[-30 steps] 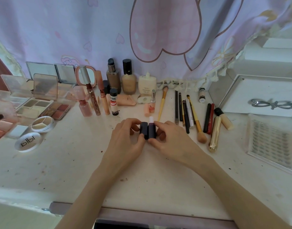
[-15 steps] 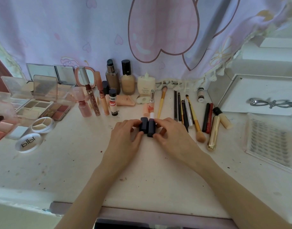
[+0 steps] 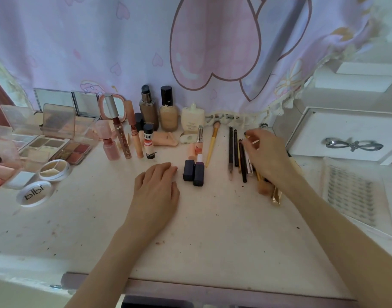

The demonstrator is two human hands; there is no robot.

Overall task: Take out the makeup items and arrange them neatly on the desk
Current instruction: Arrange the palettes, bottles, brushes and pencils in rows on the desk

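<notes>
Dark purple lipstick tubes [image 3: 194,173], two of them, lay side by side touching near the desk [image 3: 212,230] centre, roughly parallel, the right one set slightly nearer the front edge. Left hand [image 3: 156,192] rested flat on the desk just left of them, fingers straight and together, holding nothing. Right hand [image 3: 267,156] hovered over the row of pencils and brushes [image 3: 236,152], fingers curled, thumb and forefinger apparently pinching a thin yellowish stick at its far end; couldn't tell for sure whether that was a brush handle or a pencil, or whether it was lifted off the surface. Row under the hand was loose: dark pencils parallel-ish but staggered at the near ends, a gold tube [image 3: 276,195] poking out below the wrist. Yellow-handled brush [image 3: 212,144] lay apart, between the lipsticks and the pencils. Bottles [image 3: 159,110] stood upright at the back against the curtain [image 3: 101,41], palettes [image 3: 57,145] open on the left. My read: step in hand was straightening the pencil row. To do it well: move one stick at a time, keep it low, lay it parallel to its neighbours, align near ends to one line. Watch the wrist, it could drag the gold tube. Left hand could brace the row so nothing rolls.
</notes>
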